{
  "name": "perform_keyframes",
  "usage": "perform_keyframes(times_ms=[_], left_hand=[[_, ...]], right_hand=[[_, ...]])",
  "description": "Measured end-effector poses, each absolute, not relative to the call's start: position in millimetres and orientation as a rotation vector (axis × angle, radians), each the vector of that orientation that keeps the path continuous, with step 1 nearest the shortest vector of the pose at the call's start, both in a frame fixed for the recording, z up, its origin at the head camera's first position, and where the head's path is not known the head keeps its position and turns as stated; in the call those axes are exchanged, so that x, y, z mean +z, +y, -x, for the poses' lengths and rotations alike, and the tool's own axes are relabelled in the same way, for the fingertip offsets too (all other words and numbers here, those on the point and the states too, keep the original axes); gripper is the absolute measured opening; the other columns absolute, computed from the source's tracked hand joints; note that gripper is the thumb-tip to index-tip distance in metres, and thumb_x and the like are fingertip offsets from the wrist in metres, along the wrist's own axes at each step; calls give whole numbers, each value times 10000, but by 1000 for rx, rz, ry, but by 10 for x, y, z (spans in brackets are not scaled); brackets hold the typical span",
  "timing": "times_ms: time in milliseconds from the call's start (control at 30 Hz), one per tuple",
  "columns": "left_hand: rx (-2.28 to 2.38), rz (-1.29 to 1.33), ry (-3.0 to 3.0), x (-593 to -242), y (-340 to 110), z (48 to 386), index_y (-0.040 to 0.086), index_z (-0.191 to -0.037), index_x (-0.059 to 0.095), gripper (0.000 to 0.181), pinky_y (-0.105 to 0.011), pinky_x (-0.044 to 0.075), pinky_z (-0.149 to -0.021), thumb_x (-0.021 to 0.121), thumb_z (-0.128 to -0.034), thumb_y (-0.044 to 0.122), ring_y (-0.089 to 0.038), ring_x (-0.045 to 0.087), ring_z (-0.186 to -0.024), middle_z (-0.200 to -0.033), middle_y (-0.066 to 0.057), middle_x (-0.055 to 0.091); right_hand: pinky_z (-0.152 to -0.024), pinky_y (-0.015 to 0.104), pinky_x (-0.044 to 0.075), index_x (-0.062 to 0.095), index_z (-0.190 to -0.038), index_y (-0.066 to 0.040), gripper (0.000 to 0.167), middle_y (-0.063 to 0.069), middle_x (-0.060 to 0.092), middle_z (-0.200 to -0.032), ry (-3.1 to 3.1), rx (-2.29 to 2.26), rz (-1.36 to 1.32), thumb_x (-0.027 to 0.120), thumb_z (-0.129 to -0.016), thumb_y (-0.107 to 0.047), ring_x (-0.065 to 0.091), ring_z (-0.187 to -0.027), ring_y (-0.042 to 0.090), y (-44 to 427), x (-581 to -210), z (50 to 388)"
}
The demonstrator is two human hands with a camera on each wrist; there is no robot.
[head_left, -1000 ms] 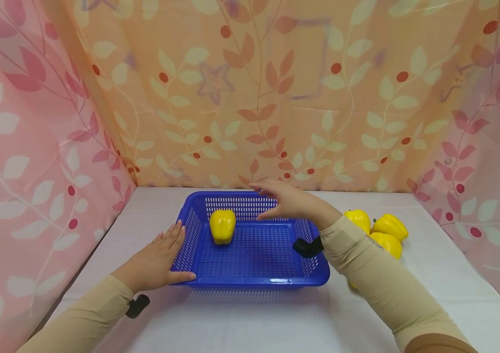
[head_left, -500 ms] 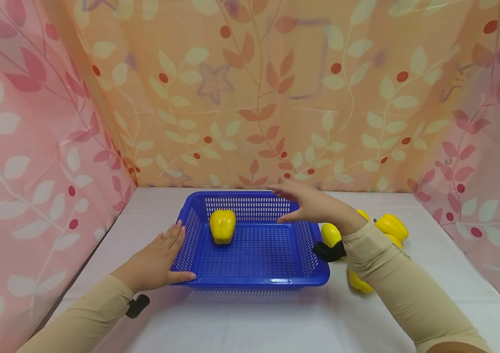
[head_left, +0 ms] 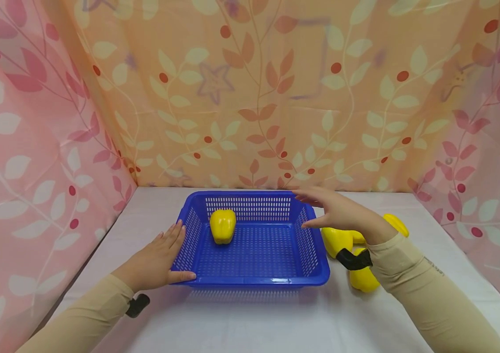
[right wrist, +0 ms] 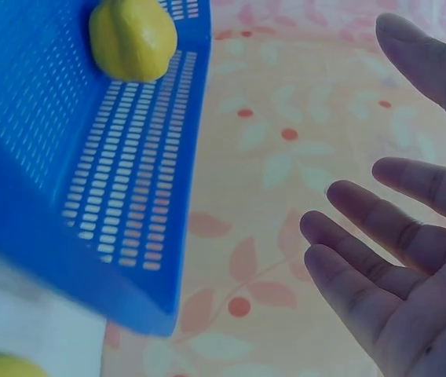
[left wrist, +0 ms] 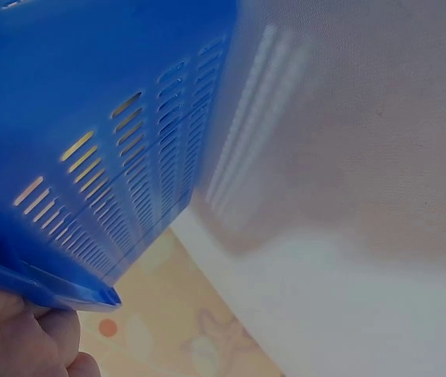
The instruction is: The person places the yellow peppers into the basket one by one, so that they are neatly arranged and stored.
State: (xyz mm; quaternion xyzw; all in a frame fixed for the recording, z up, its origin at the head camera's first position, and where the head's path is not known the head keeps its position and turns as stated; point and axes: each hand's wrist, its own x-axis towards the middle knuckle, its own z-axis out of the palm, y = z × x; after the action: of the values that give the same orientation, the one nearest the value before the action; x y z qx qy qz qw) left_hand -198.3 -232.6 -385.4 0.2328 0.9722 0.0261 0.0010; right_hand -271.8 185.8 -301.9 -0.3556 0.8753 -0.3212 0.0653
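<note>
A blue perforated plastic basket (head_left: 250, 281) stands on the white-covered table. One yellow bell pepper (head_left: 223, 226) sits inside it near the back left corner. My left hand (head_left: 154, 260) rests on the basket's left rim, fingers extended along the side and thumb along the front rim. Above the back right corner of the basket hovers my right hand (head_left: 342, 213), its fingers apart and nothing between them, as the right wrist view also shows. Several more yellow bell peppers (head_left: 363, 279) lie right of the basket, partly hidden by my right hand and wrist.
White cloth (head_left: 258, 323) covers the table in front of the basket. Behind it hangs an orange leaf-patterned curtain (head_left: 250, 98), with a pink curtain (head_left: 24, 147) on the left and another pink curtain (head_left: 488, 171) on the right.
My right hand has moved right, from over the basket's middle to its right side near the loose peppers. My left hand, the basket and the pepper inside have stayed in place.
</note>
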Motion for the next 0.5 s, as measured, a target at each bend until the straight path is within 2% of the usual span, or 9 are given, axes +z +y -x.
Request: perform_keyframes(times_ms=[133,500], left_hand=[[92,-727,3050,-3853,-2327,1985,-49,-1431,166,1117,-534,162,-1078,408,-729,785,-358,111,-1378,-1506,-214,81],[94,-741,3056,-3832,-2318,1971,-61,-1425,177,1119,-536,168,-1075,406,-730,785,-366,126,-1373,-1500,-227,95]], right_hand=[[-968,470,400,371,-1403,-191,771,48,479,-1318,2717,-908,1013,750,-745,-326,476,-1191,265,2000,-3066,2669],[-953,512,394,378,-1389,-76,746,153,492,-1294,2767,-884,903,746,-761,-243,485,-1162,356,2342,-3186,2542]])
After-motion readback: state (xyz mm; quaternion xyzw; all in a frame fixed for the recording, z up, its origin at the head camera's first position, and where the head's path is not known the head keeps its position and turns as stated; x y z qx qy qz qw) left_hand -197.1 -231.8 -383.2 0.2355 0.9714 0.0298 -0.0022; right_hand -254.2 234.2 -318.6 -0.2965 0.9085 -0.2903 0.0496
